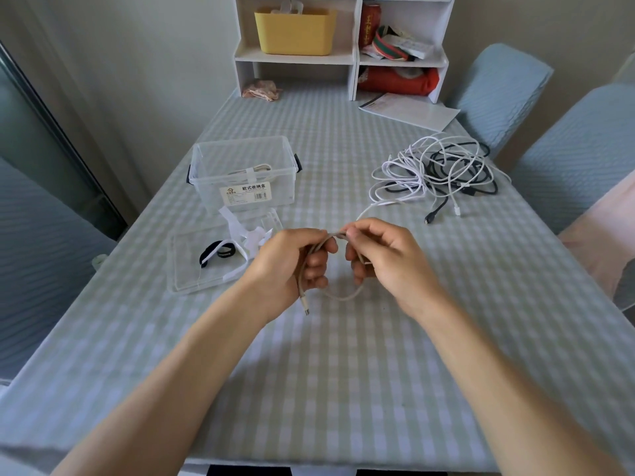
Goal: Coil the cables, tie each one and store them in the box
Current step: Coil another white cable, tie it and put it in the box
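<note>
Left hand fingers clamp the beige cable loops; right hand pinches next turn w/ curled fingers, feeding the coil. Box sits open nearby, prob. for storing.

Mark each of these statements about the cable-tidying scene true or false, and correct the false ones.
1. Both hands hold the same pale cable. True: the left hand and the right hand grip the pale cable above the table.
2. The clear box is closed with its lid. False: the clear box stands open, and the lid lies flat in front of it.
3. One tied cable already lies in the box. True: a tied cable shows through the wall.
4. The loose cables on the right are all black. False: the tangled pile mixes white and black cables.
5. The yellow bin sits on the shelf unit at the far end. True: the yellow bin rests in the white shelf unit.
</note>
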Action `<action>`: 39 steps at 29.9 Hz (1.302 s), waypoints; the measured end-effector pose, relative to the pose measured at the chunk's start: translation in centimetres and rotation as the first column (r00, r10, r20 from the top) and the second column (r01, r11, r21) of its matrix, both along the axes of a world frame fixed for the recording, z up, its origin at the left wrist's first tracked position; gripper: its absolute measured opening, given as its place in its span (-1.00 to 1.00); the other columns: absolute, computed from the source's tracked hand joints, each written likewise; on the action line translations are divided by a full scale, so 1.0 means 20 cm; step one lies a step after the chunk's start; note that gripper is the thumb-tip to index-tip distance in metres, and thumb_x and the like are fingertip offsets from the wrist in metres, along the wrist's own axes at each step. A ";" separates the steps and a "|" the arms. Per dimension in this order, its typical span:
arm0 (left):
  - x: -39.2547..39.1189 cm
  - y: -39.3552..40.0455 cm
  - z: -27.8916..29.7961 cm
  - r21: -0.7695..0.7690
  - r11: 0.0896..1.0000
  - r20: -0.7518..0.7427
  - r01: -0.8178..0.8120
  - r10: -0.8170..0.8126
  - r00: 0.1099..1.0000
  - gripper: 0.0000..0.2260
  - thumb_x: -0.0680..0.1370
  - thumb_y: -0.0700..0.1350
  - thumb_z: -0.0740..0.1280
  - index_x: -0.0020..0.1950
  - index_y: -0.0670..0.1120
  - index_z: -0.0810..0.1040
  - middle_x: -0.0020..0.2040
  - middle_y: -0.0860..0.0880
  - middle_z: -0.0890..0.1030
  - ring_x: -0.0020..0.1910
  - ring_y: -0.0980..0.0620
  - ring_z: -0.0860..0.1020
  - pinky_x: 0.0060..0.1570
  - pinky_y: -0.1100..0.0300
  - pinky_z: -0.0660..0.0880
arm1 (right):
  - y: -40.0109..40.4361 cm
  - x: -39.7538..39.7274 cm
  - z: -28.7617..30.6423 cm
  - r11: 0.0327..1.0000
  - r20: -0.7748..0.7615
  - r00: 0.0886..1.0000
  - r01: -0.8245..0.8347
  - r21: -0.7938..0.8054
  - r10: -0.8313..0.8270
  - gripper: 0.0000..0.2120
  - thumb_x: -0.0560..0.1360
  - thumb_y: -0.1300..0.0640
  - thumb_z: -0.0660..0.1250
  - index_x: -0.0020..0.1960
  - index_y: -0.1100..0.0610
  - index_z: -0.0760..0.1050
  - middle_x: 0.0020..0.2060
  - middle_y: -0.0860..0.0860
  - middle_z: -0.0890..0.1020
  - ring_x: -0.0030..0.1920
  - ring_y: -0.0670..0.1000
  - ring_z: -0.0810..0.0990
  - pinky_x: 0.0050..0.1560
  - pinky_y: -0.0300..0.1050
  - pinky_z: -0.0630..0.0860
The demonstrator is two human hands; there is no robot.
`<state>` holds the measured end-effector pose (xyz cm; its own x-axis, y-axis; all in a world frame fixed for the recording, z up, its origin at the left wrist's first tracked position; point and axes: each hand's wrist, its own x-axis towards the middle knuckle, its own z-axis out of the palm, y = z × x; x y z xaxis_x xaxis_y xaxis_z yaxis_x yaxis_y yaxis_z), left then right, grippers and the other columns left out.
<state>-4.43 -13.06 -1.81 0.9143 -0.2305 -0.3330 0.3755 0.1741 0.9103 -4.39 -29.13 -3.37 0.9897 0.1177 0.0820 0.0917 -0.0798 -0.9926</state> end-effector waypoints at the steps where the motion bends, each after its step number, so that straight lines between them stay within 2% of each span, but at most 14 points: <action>1: 0.00 0.01 0.00 -0.029 0.999 -0.026 -0.022 0.021 0.999 -0.77 0.56 -0.16 0.19 -0.27 -0.17 0.48 -0.45 0.00 0.23 -0.50 0.06 0.17 -0.48 0.23 0.19 | 0.00 0.00 0.00 1.000 -0.023 0.999 -0.025 0.008 0.025 -0.82 0.63 0.18 0.26 0.00 0.20 0.62 -0.37 0.02 0.58 -0.41 0.02 0.52 -0.32 -0.06 0.50; 3: 0.01 0.01 0.00 -0.060 0.996 -0.075 -0.067 0.062 0.995 -0.76 0.54 -0.12 0.21 -0.32 -0.13 0.44 -0.46 0.02 0.19 -0.52 0.08 0.10 -0.47 0.21 0.04 | 0.01 -0.01 0.01 0.998 -0.064 0.996 -0.068 0.009 0.069 -0.80 0.64 0.19 0.24 0.02 0.23 0.62 -0.34 0.07 0.61 -0.38 0.05 0.59 -0.31 -0.07 0.55; 7: 0.02 0.02 -0.01 -0.014 0.993 -0.108 -0.120 0.118 0.987 -0.58 0.58 0.07 0.29 -0.42 -0.04 0.27 -0.48 0.04 0.14 -0.55 0.09 0.08 -0.55 0.23 0.00 | 0.02 -0.01 0.01 0.990 -0.078 0.991 -0.111 -0.084 0.105 -0.79 0.65 0.16 0.22 -0.02 0.15 0.63 -0.33 0.06 0.66 -0.36 0.04 0.62 -0.37 -0.12 0.53; 9: 0.02 0.02 -0.02 -0.003 0.994 -0.106 -0.106 0.105 0.989 -0.57 0.58 0.05 0.31 -0.41 -0.02 0.24 -0.50 0.05 0.14 -0.57 0.10 0.09 -0.56 0.24 0.02 | 0.03 -0.01 0.00 0.988 -0.013 0.999 -0.044 -0.146 0.042 -0.81 0.63 0.15 0.27 -0.07 0.14 0.63 -0.37 0.01 0.65 -0.44 0.00 0.55 -0.42 -0.14 0.47; 11: 0.02 0.03 -0.01 0.017 0.995 -0.088 -0.100 0.101 0.991 -0.57 0.58 0.03 0.33 -0.41 -0.02 0.24 -0.50 0.04 0.15 -0.56 0.09 0.09 -0.54 0.22 0.04 | 0.01 0.00 0.00 0.979 0.075 0.996 0.055 -0.198 -0.040 -0.84 0.58 0.14 0.35 -0.14 0.13 0.62 -0.45 -0.06 0.59 -0.51 -0.10 0.47 -0.42 -0.24 0.39; 13: 0.03 0.05 0.00 0.028 0.992 -0.073 -0.122 0.124 0.990 -0.58 0.56 0.02 0.35 -0.43 -0.03 0.27 -0.50 0.03 0.15 -0.55 0.08 0.10 -0.50 0.21 0.06 | -0.02 0.01 0.01 0.975 0.118 0.988 0.123 -0.184 -0.102 -0.83 0.55 0.14 0.39 -0.19 0.17 0.61 -0.52 -0.10 0.51 -0.52 -0.16 0.39 -0.43 -0.33 0.30; 16: 0.04 0.08 -0.01 0.007 0.988 -0.047 -0.156 0.156 0.987 -0.60 0.54 0.02 0.37 -0.42 -0.05 0.32 -0.51 0.04 0.16 -0.55 0.08 0.10 -0.50 0.22 0.10 | -0.06 0.02 0.02 0.977 0.116 0.980 0.175 -0.120 -0.161 -0.81 0.56 0.18 0.38 -0.16 0.29 0.58 -0.55 -0.10 0.43 -0.51 -0.15 0.33 -0.46 -0.35 0.28; 19: 0.05 0.08 -0.02 -0.048 0.988 -0.040 -0.147 0.145 0.989 -0.63 0.56 0.01 0.34 -0.39 -0.06 0.35 -0.53 0.04 0.17 -0.58 0.10 0.11 -0.56 0.24 0.11 | -0.05 0.02 0.01 0.980 0.072 0.989 0.136 -0.145 -0.126 -0.82 0.57 0.16 0.36 -0.17 0.21 0.57 -0.49 -0.07 0.53 -0.51 -0.12 0.41 -0.46 -0.32 0.33; 23: 0.04 0.08 -0.01 -0.131 0.984 -0.048 -0.120 0.115 0.992 -0.69 0.61 -0.04 0.24 -0.33 -0.09 0.38 -0.52 0.05 0.18 -0.60 0.13 0.11 -0.59 0.27 0.09 | -0.02 0.00 0.00 0.936 0.093 0.995 0.064 -0.347 -0.034 -0.83 0.62 0.16 0.26 -0.10 0.02 0.59 -0.31 -0.04 0.67 -0.47 -0.01 0.57 -0.43 -0.18 0.46; 28: 0.04 0.05 -0.01 -0.269 0.953 -0.079 -0.139 0.122 0.989 -0.71 0.63 -0.11 0.16 -0.30 -0.11 0.40 -0.52 0.06 0.19 -0.60 0.13 0.12 -0.58 0.27 0.09 | 0.02 -0.02 0.00 0.970 0.012 1.000 0.023 -0.244 -0.020 -0.77 0.66 0.19 0.17 0.02 0.03 0.60 -0.22 -0.04 0.70 -0.39 0.04 0.64 -0.41 -0.07 0.54; 32: 0.04 0.03 -0.03 -0.369 0.905 -0.101 -0.212 0.188 0.977 -0.68 0.65 -0.10 0.14 -0.29 -0.10 0.41 -0.52 0.07 0.19 -0.59 0.14 0.11 -0.58 0.28 0.09 | 0.08 -0.05 -0.02 0.979 -0.009 1.000 -0.021 -0.205 0.019 -0.77 0.67 0.14 0.17 -0.03 0.08 0.59 -0.27 -0.06 0.68 -0.39 -0.03 0.62 -0.43 -0.14 0.51; 35: 0.04 0.03 -0.04 -0.316 0.923 -0.077 -0.219 0.205 0.976 -0.71 0.64 -0.13 0.14 -0.27 -0.11 0.43 -0.50 0.05 0.22 -0.56 0.11 0.16 -0.54 0.26 0.17 | 0.10 -0.06 -0.02 0.954 0.059 0.998 0.011 -0.299 0.007 -0.74 0.66 0.11 0.20 -0.14 0.10 0.57 -0.48 -0.17 0.59 -0.51 -0.15 0.52 -0.46 -0.31 0.42; 37: 0.05 0.05 -0.02 -0.165 0.965 -0.029 -0.206 0.204 0.979 -0.76 0.61 -0.18 0.14 -0.22 -0.17 0.47 -0.50 -0.01 0.28 -0.53 0.04 0.26 -0.49 0.20 0.34 | 0.10 -0.05 -0.02 0.924 0.120 0.993 0.035 -0.382 0.012 -0.71 0.66 0.12 0.19 -0.22 0.05 0.51 -0.52 -0.21 0.54 -0.50 -0.18 0.50 -0.44 -0.39 0.34; 39: 0.05 0.06 0.00 -0.021 0.984 0.011 -0.176 0.177 0.984 -0.78 0.59 -0.17 0.18 -0.16 -0.23 0.53 -0.47 -0.08 0.37 -0.50 -0.04 0.36 -0.42 0.13 0.47 | 0.08 -0.04 -0.02 0.889 0.168 0.986 0.059 -0.454 0.020 -0.69 0.65 0.12 0.19 -0.26 0.02 0.47 -0.49 -0.16 0.54 -0.44 -0.15 0.50 -0.40 -0.30 0.34</action>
